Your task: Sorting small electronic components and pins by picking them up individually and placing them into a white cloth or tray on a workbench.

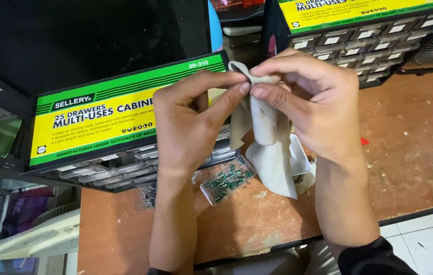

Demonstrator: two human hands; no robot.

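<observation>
two hands pinch a pale cloth above a worn wooden table

the person's left hand [191, 119] and right hand [303, 109] meet near the top middle of the head view, both closed on the upper edge of a pale cloth [270, 153]. the left thumb and forefinger are pressed together on the cloth's top corner, and the right thumb and forefinger grip the same edge just beside them, so the fingertips of both hands are nearly touching. the rest of the cloth hangs down between the wrists in loose folds, its lower end close to the table [410, 153], a reddish-brown wooden top with scuffed, pale patches.

below the hands, a small clear plastic drawer [227, 180] lies on the table, tilted at an angle, with many small green parts inside. just beside the cloth's lower end sits a white tray [300, 158], partly hidden by the cloth. behind the left hand stands a black small-parts cabinet [104, 127] with a green and yellow label and rows of clear little drawers. a second cabinet [369, 30] of the same kind stands at the upper right, behind the right hand. a tiny red scrap [364, 141] lies on the table to the right of the right wrist.
</observation>
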